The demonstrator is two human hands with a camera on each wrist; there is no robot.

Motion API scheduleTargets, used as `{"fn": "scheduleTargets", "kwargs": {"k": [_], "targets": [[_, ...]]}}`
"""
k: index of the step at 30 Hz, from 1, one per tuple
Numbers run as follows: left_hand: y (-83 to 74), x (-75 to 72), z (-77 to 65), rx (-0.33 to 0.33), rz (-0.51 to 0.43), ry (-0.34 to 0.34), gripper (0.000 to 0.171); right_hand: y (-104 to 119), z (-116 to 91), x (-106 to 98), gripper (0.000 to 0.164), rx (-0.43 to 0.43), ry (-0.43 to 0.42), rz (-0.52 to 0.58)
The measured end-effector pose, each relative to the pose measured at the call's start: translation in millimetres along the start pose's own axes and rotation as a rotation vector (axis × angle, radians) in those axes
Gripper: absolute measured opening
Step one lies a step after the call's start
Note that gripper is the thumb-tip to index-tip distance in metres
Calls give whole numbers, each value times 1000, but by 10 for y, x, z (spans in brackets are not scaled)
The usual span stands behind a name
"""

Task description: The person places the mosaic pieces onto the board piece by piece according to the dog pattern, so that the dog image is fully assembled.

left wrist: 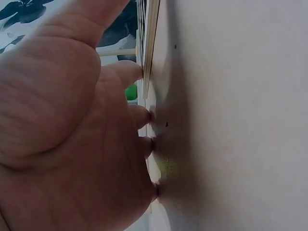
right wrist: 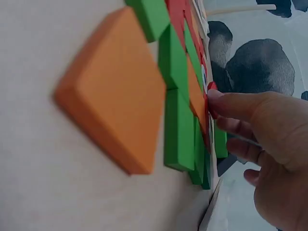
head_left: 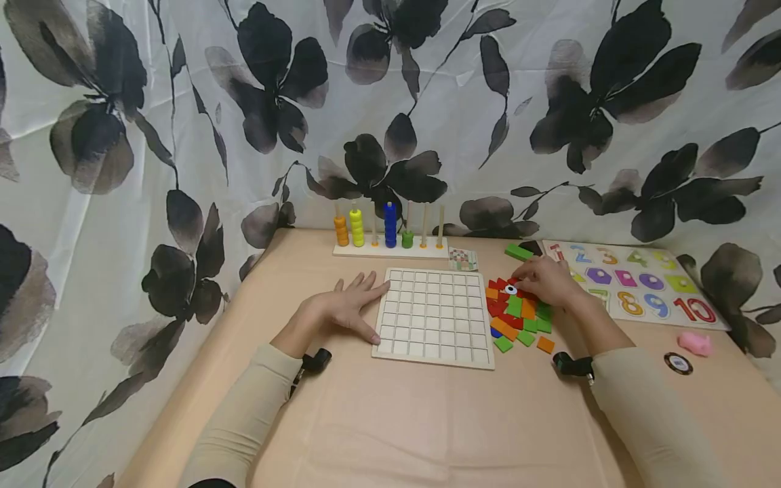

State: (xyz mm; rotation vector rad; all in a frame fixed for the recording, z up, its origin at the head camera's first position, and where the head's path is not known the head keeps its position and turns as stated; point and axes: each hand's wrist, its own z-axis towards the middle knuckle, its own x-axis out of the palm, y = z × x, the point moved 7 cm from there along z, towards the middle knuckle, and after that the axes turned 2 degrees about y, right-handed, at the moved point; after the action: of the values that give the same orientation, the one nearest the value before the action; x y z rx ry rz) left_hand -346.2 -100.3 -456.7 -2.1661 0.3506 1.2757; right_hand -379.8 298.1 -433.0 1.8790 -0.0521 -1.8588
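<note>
A white square board [head_left: 436,318] with a grid of squares lies flat on the table. My left hand [head_left: 344,305] spreads its fingers at the board's left edge, thumb and forefinger touching it; the left wrist view shows the palm [left wrist: 72,125] beside the board's edge. To the right of the board lies a loose heap of red, green and orange tiles [head_left: 514,308]. My right hand [head_left: 545,279] reaches over the back of this heap. Seen from the right wrist, its thumb and fingers pinch a small red tile [right wrist: 212,87], partly hidden by the fingertips.
Behind the board stands a peg rack [head_left: 390,252] with coloured beads, a small picture card [head_left: 464,259] beside it. A number puzzle board [head_left: 634,285] lies at the right, with a pink pig figure [head_left: 694,343] and a black round chip [head_left: 678,364] in front.
</note>
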Motion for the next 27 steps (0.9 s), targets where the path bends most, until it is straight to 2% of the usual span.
{"fn": "scheduleTargets", "kwargs": {"k": [3,6,8,11,15,18,22,27], "targets": [[-7,-15,17,-3,9,-3,127,-11,20,-50,13,22,15,69],[-12,-28,31,-3,33,-7,126,86,56,-146,11,43,17,145],[-17,-28,32,-5,25,1,126,234,116,-210,11,13,-6,209],[-21,-9,31,-7,12,16,126,594,261,-240,15,-75,-36,325],[-21,2,37,-2,19,9,125,1167,542,-42,16,-205,29,432],[-22,4,49,2,31,2,124,1497,748,204,16,-232,91,408],[-36,9,60,8,27,5,124,1710,948,459,11,-187,107,360],[-16,18,31,-4,16,10,124,1786,1076,658,5,-176,118,357]]}}
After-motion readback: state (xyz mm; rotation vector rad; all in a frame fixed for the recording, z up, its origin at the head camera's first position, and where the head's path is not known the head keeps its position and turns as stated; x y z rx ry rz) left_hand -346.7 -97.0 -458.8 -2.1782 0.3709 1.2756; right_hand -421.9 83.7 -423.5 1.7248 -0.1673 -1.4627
